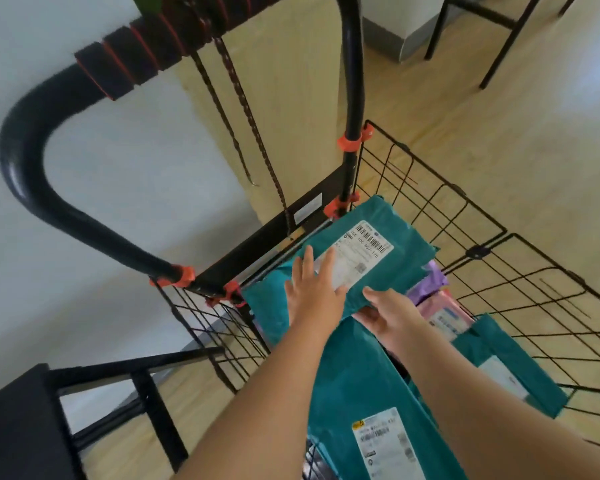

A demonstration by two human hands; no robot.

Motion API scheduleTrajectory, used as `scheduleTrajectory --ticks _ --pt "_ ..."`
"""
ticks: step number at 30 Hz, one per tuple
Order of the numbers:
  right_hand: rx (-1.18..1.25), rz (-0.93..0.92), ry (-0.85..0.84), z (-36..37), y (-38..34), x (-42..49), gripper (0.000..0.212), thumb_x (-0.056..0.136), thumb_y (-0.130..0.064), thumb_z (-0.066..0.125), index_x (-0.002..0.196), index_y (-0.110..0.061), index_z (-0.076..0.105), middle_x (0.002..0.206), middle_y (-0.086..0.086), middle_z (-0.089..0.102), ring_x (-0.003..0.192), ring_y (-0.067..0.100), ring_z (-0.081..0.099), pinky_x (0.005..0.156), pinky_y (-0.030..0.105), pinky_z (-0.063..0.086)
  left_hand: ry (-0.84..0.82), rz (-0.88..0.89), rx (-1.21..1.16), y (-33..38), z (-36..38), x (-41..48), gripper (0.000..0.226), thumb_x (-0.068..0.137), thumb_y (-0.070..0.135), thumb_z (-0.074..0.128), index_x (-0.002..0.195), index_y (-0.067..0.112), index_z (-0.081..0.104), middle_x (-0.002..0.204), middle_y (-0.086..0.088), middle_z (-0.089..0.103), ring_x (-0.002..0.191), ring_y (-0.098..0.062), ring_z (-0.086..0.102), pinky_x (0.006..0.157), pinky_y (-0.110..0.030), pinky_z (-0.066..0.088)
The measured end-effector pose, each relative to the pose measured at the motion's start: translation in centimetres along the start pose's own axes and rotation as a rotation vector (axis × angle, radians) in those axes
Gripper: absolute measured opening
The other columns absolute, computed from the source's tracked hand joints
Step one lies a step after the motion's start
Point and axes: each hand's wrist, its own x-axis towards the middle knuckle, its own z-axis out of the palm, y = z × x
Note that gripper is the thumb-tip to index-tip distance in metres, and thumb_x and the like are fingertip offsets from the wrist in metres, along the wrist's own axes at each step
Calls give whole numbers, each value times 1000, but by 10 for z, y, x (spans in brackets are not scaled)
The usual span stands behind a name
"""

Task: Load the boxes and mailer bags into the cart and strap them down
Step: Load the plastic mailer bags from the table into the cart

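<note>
A black wire cart (520, 271) with orange clips stands before me, its curved handle (49, 188) at upper left. A teal mailer bag (388, 233) with a white shipping label lies on top at the handle end. My left hand (312, 289) lies flat on it with straight fingers. My right hand (388, 313) grips the bag's near edge, thumb on top and fingers beneath. More teal bags (361, 403), a pink bag (444, 313) and a purple bag (433, 282) fill the basket. Bungee cords (253, 133) hang from the handle.
A black table frame (142, 382) stands at lower left, close to the cart. A pale wooden panel (291, 98) rises behind the handle. Black chair or table legs (499, 46) stand at upper right on the light wood floor (534, 150).
</note>
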Motion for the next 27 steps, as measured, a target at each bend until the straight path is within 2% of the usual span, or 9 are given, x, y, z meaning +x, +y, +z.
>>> scheduleTrajectory --ticks 2,5,8,11,13,16,17,22,27 --pt "-40 8 63 -6 0 12 10 98 -6 57 107 -6 55 109 14 65 102 26 66 67 33 54 -42 10 21 -2 12 10 75 96 44 51 153 37 4 163 -3 -9 149 -27 -7 117 -54 13" --pt "-57 20 101 -20 5 24 9 97 -3 57 106 -4 57 101 12 68 86 22 68 62 31 54 -102 27 59 0 30 16 78 95 45 54 154 36 3 163 -4 -10 149 -28 -7 117 -56 15" --pt "-82 19 119 -28 10 29 9 95 -3 61 94 -9 55 89 11 68 78 22 66 77 36 55 -129 12 52 3 41 17 81 95 40 55 154 35 0 163 -5 -11 149 -29 -7 118 -55 17" --pt "-130 13 172 -30 11 30 18 92 -14 68 97 -7 52 97 14 64 91 28 67 86 38 56 -114 2 42 5 43 17 82 95 36 57 154 35 -1 162 -6 -10 149 -30 -6 118 -53 16" --pt "-167 1 210 -30 10 29 23 91 -20 70 101 -6 55 95 14 64 89 27 69 74 33 58 -97 7 33 6 41 15 84 94 35 58 154 34 -1 162 -7 -9 149 -30 -6 119 -52 15" --pt "-246 -1 249 -34 7 24 24 92 -26 70 91 -3 62 81 13 62 55 15 55 42 20 47 -74 20 12 6 36 11 86 93 35 59 154 35 -2 162 -9 -9 149 -29 -6 120 -50 11" --pt "-278 5 261 -36 6 22 26 92 -28 69 90 -3 64 76 11 62 49 13 50 39 19 43 -69 23 6 7 34 10 86 93 35 59 154 34 -2 162 -9 -9 149 -29 -7 120 -49 10" --pt "-404 -14 345 -40 1 10 34 89 -38 70 77 -7 64 66 6 62 56 16 56 60 28 54 -101 32 -5 11 30 1 83 93 38 58 154 33 2 162 -9 -7 149 -30 -6 120 -49 10" --pt "-410 -25 293 -33 0 4 35 90 -39 68 85 -4 65 71 8 63 52 14 53 41 23 43 -88 50 -30 13 33 -7 81 93 39 60 154 30 7 162 -8 -3 149 -28 -4 120 -47 14"
